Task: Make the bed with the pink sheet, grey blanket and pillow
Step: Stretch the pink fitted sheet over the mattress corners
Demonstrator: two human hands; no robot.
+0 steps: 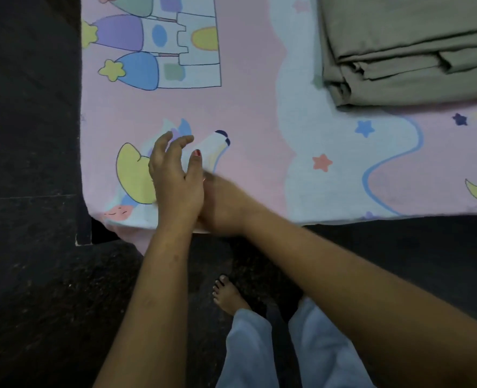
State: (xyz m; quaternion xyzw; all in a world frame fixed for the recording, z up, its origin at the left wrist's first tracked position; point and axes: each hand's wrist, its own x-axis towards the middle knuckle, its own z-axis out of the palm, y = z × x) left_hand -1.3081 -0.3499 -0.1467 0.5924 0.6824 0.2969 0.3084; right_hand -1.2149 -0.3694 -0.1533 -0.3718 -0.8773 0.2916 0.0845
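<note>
**Both hands at the sheet's near corner**

Your left hand [175,180] is over the pink sheet [254,113], fingers spread and loosely curved, gripping nothing. Your right hand [224,205] lies just beside it at 4 o'clock, too blurred to tell how its fingers lie. The folded grey blanket [416,51] rests on the sheet at 1 o'clock, well apart from both hands. Your bare foot [227,294] stands on the dark floor [35,275] at 6 o'clock.

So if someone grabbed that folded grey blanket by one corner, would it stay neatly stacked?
Probably not. The blanket is soft cloth in loose folded layers, so it would likely flop open. It lies flat on the sheet, so a push should slide or bunch it, not tip it.
</note>
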